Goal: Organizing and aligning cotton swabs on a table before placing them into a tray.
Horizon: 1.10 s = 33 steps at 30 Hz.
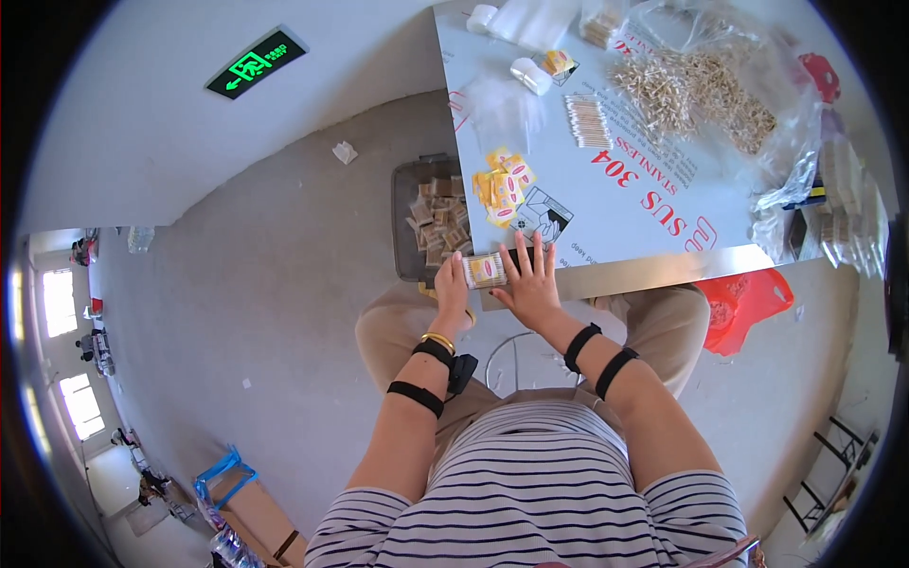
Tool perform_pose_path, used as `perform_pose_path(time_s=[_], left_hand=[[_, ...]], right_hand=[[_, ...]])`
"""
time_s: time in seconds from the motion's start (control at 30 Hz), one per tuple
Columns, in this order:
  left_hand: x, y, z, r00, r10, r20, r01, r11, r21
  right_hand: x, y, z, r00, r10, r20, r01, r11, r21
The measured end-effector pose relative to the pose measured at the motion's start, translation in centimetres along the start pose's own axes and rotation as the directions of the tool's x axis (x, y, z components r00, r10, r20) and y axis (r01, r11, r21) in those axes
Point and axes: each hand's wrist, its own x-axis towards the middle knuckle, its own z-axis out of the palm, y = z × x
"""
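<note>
A small clear pack of cotton swabs [486, 272] with a yellow label lies at the near left corner of the metal-topped table [606, 213]. My left hand [452, 290] closes on its left end, the thumb along the side; the other fingers are partly hidden. Against the right end rests my right hand [532, 284], its fingers spread flat over a dark strip at the table's edge. Just beyond the hands is a loose heap of yellow printed cards [504, 187]. Farther right a neat row of cotton swabs [589, 121] lies on the tabletop.
A dark bin [405, 222] of filled packs stands left of the table. Loose cotton swabs [696, 95] pile up at the far right beside clear plastic bags [505, 109]. A white roll [530, 76] sits near the far left. Below the table's right side is a red stool [748, 308].
</note>
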Motion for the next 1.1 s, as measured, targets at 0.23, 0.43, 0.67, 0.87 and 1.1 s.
perform_pose_path(time_s=[0.23,0.43,0.67,0.87,1.1], left_hand=[[1.9,1.0,-2.0,0.917,-0.009,-0.398,-0.089,0.97,-0.227],[2.6,15.0,6.0,0.73,0.682,0.052,-0.683,0.731,0.003],[4.8,14.6,14.5,0.675,0.634,0.378,-0.738,0.575,0.353],[4.7,15.3,14.9,0.696,0.607,0.385,-0.718,0.586,0.374],[4.9,15.1,14.8,0.696,0.607,0.383,-0.718,0.582,0.382]], right_hand=[[0.8,10.7,-3.0,0.966,0.074,-0.249,0.009,0.948,0.318],[3.1,19.1,-5.8,0.861,0.357,-0.363,-0.251,0.918,0.306],[9.2,20.4,-8.6,0.934,0.228,-0.275,-0.184,0.967,0.178],[11.2,21.4,-8.9,0.941,0.085,-0.327,-0.106,0.993,-0.045],[11.8,21.6,-8.9,0.94,0.059,-0.336,-0.079,0.996,-0.047]])
